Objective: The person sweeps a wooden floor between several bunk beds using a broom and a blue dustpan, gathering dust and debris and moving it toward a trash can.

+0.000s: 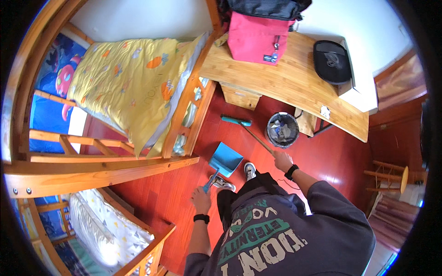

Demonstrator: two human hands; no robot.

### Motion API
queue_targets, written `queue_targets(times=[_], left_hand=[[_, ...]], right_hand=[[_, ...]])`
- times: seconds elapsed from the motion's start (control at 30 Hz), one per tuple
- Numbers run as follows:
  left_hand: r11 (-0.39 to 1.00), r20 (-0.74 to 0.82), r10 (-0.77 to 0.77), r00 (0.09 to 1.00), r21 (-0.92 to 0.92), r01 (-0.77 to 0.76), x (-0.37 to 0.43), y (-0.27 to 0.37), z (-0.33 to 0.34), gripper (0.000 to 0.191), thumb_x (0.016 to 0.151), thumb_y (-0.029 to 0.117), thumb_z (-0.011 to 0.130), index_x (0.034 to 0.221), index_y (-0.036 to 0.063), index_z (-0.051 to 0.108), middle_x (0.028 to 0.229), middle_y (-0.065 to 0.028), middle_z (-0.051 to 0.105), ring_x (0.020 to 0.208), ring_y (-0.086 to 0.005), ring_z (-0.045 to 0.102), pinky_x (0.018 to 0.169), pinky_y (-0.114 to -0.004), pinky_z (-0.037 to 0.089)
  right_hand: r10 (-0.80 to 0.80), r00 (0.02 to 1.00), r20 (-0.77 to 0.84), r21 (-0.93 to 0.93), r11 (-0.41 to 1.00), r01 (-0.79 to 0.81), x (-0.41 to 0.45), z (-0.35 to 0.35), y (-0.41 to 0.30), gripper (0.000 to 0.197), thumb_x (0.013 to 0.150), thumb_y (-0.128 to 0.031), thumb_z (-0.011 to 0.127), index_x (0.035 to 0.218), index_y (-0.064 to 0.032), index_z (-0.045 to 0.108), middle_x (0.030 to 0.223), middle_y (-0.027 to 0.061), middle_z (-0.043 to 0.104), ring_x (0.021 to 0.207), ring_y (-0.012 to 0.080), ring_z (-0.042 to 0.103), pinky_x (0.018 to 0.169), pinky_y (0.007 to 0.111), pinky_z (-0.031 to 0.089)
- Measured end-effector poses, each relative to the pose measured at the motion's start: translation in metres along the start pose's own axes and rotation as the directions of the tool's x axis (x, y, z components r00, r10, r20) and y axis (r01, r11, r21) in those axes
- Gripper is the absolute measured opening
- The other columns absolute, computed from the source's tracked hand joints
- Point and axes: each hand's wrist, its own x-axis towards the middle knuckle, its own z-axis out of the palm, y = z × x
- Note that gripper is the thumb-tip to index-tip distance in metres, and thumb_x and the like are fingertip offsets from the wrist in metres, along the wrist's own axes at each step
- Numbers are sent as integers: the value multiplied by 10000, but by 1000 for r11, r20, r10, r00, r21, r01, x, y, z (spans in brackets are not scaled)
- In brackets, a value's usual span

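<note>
My left hand (201,200) grips the handle of a blue dustpan (226,158), whose pan is over the red wood floor (179,183) just ahead of my shoes (222,182). In my right hand (283,161) is the stick of a broom (257,138). The broom's teal head (236,120) lies farther forward on the floor, near the wooden drawer unit. Between the broom and the desk stands a waste bin (282,129) lined with a dark bag, with some rubbish inside. Whether any debris lies in the dustpan cannot be made out.
A bunk bed (103,172) with a yellow quilt (127,79) runs along the left. Ahead is a wooden desk (297,72) bearing a pink bag (259,38) and a black mesh container (332,62). Under it sits a drawer unit (240,96). A wooden stool (388,176) stands at right.
</note>
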Motion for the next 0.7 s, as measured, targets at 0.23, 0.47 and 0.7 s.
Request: queue_targets(times=[0.23,0.47,0.7], left_hand=[[1000,72,10,997,-30,-8,-33,30,7,434,831,407,493,1012,16,438,958,-168,478,865,-366,493,667,-507,387],[995,161,-73,984,-62,83,-36,32,-5,430,819,383,527,1025,18,434,977,-171,474,890,-374,485,679,-519,384],[987,134,-63,989,-140,82,-23,8,14,423,813,377,534,1020,23,429,999,-178,474,900,-374,485,687,-520,392]], right_hand=[[41,997,-60,4,999,-40,93,16,-48,216,781,-124,446,959,-76,559,851,180,614,790,367,604,646,461,499],[85,993,77,-75,994,-80,134,16,-104,217,801,-133,438,896,-38,610,914,178,624,830,317,625,668,414,515],[-139,964,228,-189,965,184,42,9,-29,134,740,-116,503,808,-25,574,779,175,619,712,311,622,591,420,499]])
